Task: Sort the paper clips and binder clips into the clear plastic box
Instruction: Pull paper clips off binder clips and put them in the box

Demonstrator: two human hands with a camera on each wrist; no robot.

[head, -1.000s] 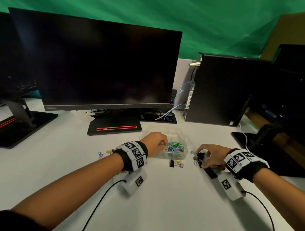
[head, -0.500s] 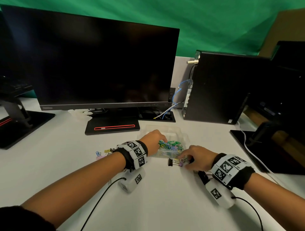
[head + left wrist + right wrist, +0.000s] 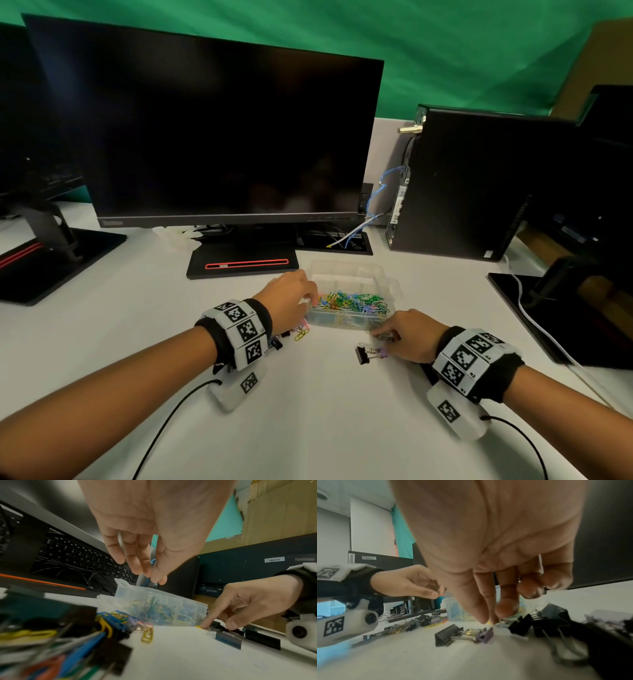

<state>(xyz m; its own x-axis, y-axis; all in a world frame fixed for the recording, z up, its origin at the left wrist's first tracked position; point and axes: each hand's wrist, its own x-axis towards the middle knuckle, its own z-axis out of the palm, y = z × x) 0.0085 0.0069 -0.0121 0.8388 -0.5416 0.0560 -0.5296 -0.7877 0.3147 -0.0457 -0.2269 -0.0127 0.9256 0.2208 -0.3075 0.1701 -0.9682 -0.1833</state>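
Note:
The clear plastic box (image 3: 387,284) (image 3: 130,592) stands mid-table, its front compartment full of coloured paper clips (image 3: 352,299). My left hand (image 3: 308,301) (image 3: 147,574) hangs over the box's left end, fingers relaxed, holding nothing I can see. My right hand (image 3: 376,334) (image 3: 489,618) is low at the box's front right corner. Its index fingertip presses a small yellow paper clip (image 3: 198,626) to the table, thumb apart. A black binder clip (image 3: 363,354) (image 3: 447,635) and a purple one (image 3: 383,353) (image 3: 485,635) lie just before it.
A loose pile of paper and binder clips (image 3: 301,334) (image 3: 109,623) lies under my left wrist; larger black binder clips (image 3: 547,623) lie under my right. Behind the box are a monitor (image 3: 219,144) on its stand (image 3: 239,265) and a computer tower (image 3: 472,185).
My right hand has moved left from the black binder clips to the box's front corner and come down to the table. My left hand stays at the box's left end.

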